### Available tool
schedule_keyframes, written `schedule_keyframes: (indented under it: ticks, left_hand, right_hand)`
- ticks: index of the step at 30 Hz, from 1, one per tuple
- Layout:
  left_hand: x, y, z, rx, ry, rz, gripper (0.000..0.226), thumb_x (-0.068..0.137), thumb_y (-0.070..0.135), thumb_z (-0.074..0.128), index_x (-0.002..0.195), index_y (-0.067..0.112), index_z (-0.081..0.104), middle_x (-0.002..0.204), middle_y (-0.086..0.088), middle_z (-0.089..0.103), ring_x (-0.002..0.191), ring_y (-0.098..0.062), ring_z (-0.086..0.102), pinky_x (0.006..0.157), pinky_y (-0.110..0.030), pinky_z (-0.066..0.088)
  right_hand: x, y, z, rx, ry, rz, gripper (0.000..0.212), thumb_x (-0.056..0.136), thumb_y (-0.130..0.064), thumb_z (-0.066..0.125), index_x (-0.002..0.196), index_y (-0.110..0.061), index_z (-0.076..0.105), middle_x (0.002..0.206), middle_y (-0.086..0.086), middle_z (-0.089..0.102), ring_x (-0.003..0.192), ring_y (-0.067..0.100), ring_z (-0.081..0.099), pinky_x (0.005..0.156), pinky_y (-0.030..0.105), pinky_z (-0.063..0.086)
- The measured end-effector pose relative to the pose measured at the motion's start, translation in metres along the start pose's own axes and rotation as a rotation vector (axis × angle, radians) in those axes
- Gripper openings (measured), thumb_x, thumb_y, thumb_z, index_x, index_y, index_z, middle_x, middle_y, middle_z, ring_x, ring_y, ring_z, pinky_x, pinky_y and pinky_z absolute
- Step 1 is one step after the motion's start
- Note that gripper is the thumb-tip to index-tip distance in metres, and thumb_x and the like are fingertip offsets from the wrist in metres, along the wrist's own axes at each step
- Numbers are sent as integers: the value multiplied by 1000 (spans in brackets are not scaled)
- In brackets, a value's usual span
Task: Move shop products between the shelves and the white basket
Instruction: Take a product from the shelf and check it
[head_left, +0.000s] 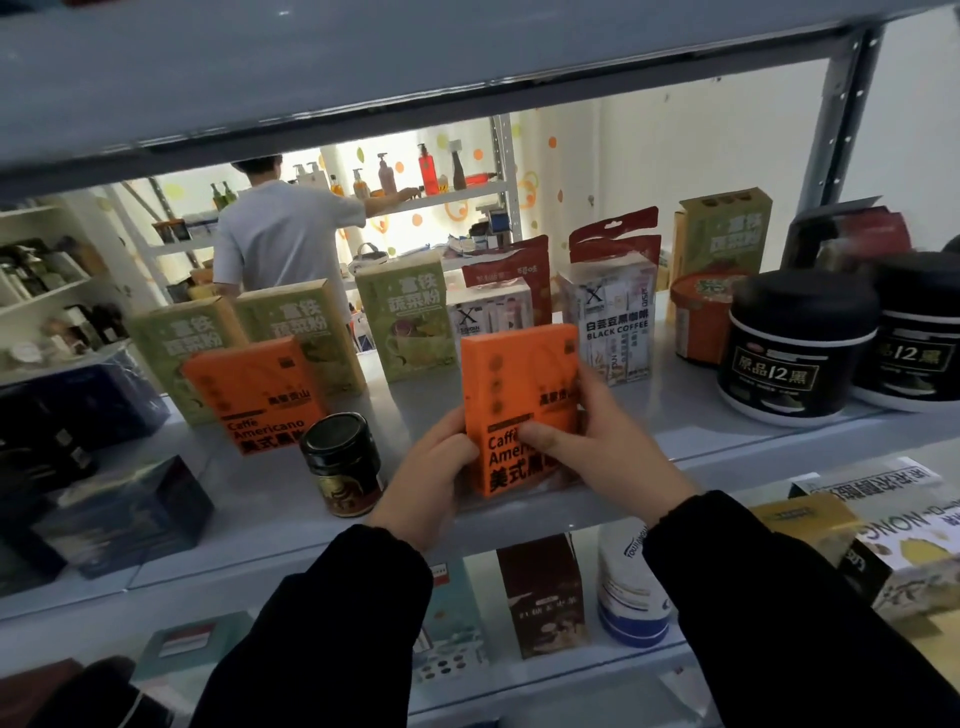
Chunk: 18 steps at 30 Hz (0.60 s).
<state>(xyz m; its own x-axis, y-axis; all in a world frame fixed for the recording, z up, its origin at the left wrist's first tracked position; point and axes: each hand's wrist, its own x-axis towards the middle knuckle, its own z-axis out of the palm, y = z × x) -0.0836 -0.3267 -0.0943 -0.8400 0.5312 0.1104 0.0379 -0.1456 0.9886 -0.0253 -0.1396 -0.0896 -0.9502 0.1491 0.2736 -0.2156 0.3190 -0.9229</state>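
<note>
Left hand (431, 475) and right hand (610, 447) are wrapped, fingers (592, 400) curled, round an orange cardboard coffee box (519, 374), held upright on the grey metal shelf (410, 405).

dark jar (343, 465) just left, bare shelf (410, 400) behind it

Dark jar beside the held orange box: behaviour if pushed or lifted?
The jar looks glossy and rigid, probably glass: likely fragile, maybe slippery. Squat and upright, it should slide before tipping. On its side, the round body would roll.
</note>
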Motion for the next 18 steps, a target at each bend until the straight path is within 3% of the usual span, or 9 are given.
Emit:
schedule_keyframes:
  ticks: [2, 4, 7, 10, 13, 14, 16, 18]
  left_hand:
    - [0, 2, 4, 7, 60, 7, 48, 92, -2, 39, 130, 19, 62, 115, -12, 76, 109, -29, 71, 90, -44, 60]
    - [-1, 2, 4, 51, 100, 21, 54, 99, -9, 33, 131, 24, 60, 117, -8, 75, 109, -26, 72, 89, -43, 60]
    - [-4, 3, 3, 140, 158, 101, 61, 99, -12, 35, 136, 31, 56, 118, 2, 75, 112, -21, 70, 90, -43, 60]
    - [-12, 9, 8, 158, 209, 208, 61, 100, -10, 43, 132, 40, 54, 117, 15, 72, 112, -10, 68, 84, -32, 60]
    - [-21, 21, 3, 251, 262, 269, 61, 101, 1, 52, 140, 47, 42, 126, 19, 61, 116, -1, 61, 94, -32, 59]
    - [-24, 30, 0, 355, 252, 285, 59, 101, 8, 55, 144, 45, 40, 134, 17, 55, 117, 0, 60, 97, -28, 57]
    - [-23, 55, -9, 724, 235, 304, 58, 100, 20, 59, 151, 38, 37, 146, 11, 41, 112, 4, 53, 95, -9, 46]
    - [-17, 83, -18, 1116, 203, 372, 56, 101, 28, 57, 152, 35, 38, 151, 8, 34, 118, -1, 43, 99, -9, 34]
  right_hand:
    - [1, 3, -1, -3, 28, 8, 72, 88, -42, 77, 145, -45, 33, 124, -22, 62, 98, 3, 70, 78, 25, 60]
    - [2, 6, -1, 72, 47, 30, 69, 92, -35, 74, 147, -43, 33, 125, -14, 63, 91, 12, 75, 68, 33, 64]
    - [6, 9, 0, 131, 68, 60, 67, 93, -28, 74, 145, -43, 34, 127, -6, 60, 95, 18, 75, 66, 41, 65]
    - [6, 9, 3, 88, 88, 40, 66, 92, -27, 75, 141, -43, 34, 122, -7, 62, 89, 13, 75, 66, 40, 65]
    - [6, 10, 6, 27, 88, 15, 61, 95, -28, 71, 141, -38, 33, 121, -7, 64, 84, 12, 75, 64, 35, 64]
    - [7, 10, 7, 2, 76, 6, 59, 96, -29, 70, 142, -38, 32, 123, -8, 64, 84, 11, 75, 65, 33, 63]
    - [12, 9, 11, -62, 37, -7, 56, 98, -34, 67, 141, -42, 32, 126, -11, 63, 88, 7, 74, 72, 29, 62]
    - [18, 4, 17, -143, -6, -45, 51, 98, -33, 67, 134, -45, 32, 123, -13, 64, 90, 1, 71, 75, 20, 58]
